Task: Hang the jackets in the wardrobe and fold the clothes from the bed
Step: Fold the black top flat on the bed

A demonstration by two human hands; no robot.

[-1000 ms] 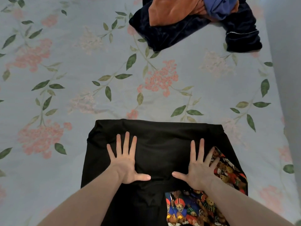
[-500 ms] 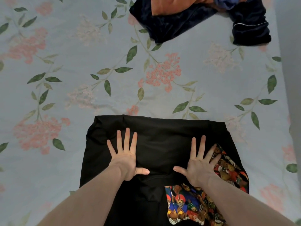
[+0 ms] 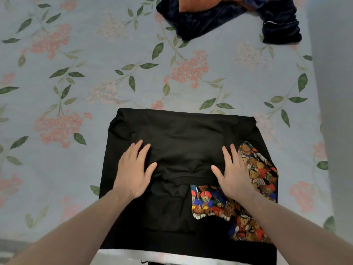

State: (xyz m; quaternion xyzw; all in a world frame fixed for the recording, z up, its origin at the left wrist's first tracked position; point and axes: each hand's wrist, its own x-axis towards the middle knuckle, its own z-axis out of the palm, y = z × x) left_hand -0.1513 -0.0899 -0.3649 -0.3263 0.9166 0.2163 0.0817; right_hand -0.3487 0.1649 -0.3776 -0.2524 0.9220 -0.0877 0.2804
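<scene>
Black garment (image 3: 183,134), folded edge running crosswise, is pressed flat by left hand (image 3: 133,169) and right hand (image 3: 234,173), fingers extended, equally near.

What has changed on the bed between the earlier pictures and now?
Both hands slid back toward the person over the black garment. The left hand and right hand were spread wide before; now their fingers lie closer together, still flat on the cloth. Nothing was gripped or let go. The fold, the teddy-bear print fabric and the dark clothes pile stayed as they were.
</scene>
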